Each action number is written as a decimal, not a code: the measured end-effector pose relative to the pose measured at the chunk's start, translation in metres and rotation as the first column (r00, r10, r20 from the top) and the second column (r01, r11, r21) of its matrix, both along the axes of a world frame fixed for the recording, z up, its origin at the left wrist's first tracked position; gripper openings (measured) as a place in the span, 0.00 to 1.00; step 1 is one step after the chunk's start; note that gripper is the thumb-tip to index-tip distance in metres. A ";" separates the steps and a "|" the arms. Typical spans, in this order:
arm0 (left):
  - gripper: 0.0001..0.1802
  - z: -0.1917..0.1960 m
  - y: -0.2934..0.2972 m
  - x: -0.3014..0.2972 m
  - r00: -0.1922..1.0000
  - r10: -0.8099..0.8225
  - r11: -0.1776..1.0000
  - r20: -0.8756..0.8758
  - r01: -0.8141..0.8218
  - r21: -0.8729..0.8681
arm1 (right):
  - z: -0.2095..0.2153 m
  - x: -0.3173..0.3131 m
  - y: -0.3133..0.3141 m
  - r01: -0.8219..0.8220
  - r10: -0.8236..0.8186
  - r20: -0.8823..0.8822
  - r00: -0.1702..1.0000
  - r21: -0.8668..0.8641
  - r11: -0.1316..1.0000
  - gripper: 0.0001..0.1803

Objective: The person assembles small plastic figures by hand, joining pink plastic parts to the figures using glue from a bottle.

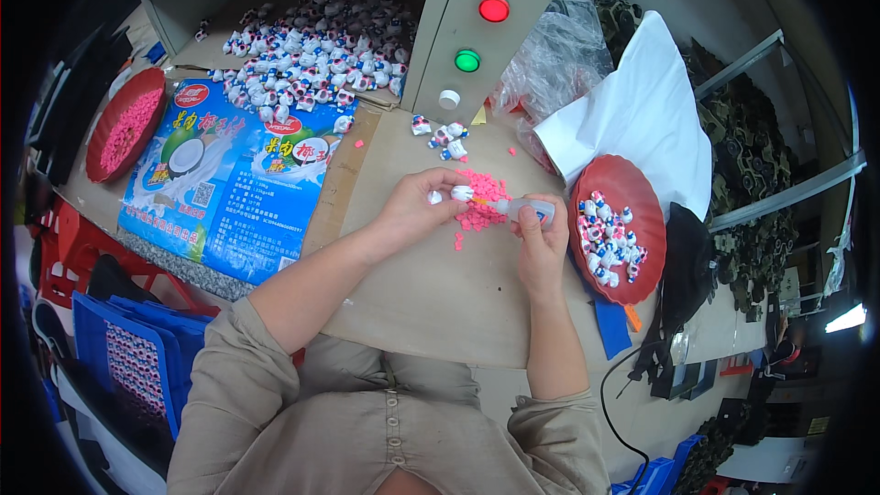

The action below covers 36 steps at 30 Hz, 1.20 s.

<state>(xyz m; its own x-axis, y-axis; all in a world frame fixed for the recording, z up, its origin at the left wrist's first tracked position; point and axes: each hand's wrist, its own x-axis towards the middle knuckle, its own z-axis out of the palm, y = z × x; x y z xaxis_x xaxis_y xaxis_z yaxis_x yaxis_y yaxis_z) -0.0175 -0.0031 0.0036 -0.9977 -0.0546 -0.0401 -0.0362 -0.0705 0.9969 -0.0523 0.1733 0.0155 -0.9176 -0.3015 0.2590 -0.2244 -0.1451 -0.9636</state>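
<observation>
My left hand (pixel 412 206) pinches a small white figurine (pixel 462 192) between thumb and fingers, over the middle of the table. Another white piece shows by its fingers, partly covered. In my right hand (pixel 543 247) is a small squeeze bottle (pixel 532 209), whitish and see-through, its thin orange-yellow tip pointing left at the figurine. Whether the tip touches it, I cannot tell. Under and just beyond both hands lies a loose heap of small pink pieces (pixel 486 185). A few white-and-blue figurines (pixel 447 136) lie a little farther off.
A grey metal housing (pixel 440 46) with red and green buttons stands at the back, a large pile of figurines (pixel 312 55) before and inside it. Blue printed cardboard (pixel 220 192) and a red dish (pixel 151 82) of pink pieces are left. Another red dish (pixel 642 183) holds figurines at right.
</observation>
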 end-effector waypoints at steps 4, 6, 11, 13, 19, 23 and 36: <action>0.14 -0.001 0.001 0.000 1.000 0.014 1.000 -0.016 -0.014 0.006 | -0.003 -0.001 0.002 -0.023 0.023 -0.006 1.000 0.006 1.000 0.11; 0.14 0.001 0.001 0.001 1.000 0.011 1.000 -0.023 -0.011 0.017 | -0.003 -0.001 0.001 -0.028 0.028 -0.002 1.000 0.008 1.000 0.12; 0.14 0.000 0.000 0.001 1.000 0.002 1.000 -0.016 -0.002 -0.010 | -0.003 0.000 0.000 0.004 -0.002 -0.054 0.999 0.035 0.999 0.12; 0.14 0.000 0.000 0.001 1.000 0.001 1.000 -0.009 -0.001 -0.011 | -0.003 0.000 -0.002 0.023 -0.020 -0.081 0.997 0.038 0.999 0.12; 0.14 0.002 0.001 0.001 1.000 0.007 0.998 0.018 -0.008 0.059 | -0.003 0.000 -0.002 0.073 -0.048 -0.212 0.976 0.113 0.991 0.12; 0.13 0.000 -0.001 0.000 0.999 0.013 1.000 0.040 -0.014 0.025 | 0.000 0.001 -0.002 0.096 -0.058 -0.267 0.962 0.132 0.987 0.11; 0.13 -0.001 0.000 0.000 0.999 0.035 0.999 -0.033 -0.034 0.017 | -0.001 0.000 -0.001 0.054 -0.039 -0.150 0.988 0.097 0.994 0.11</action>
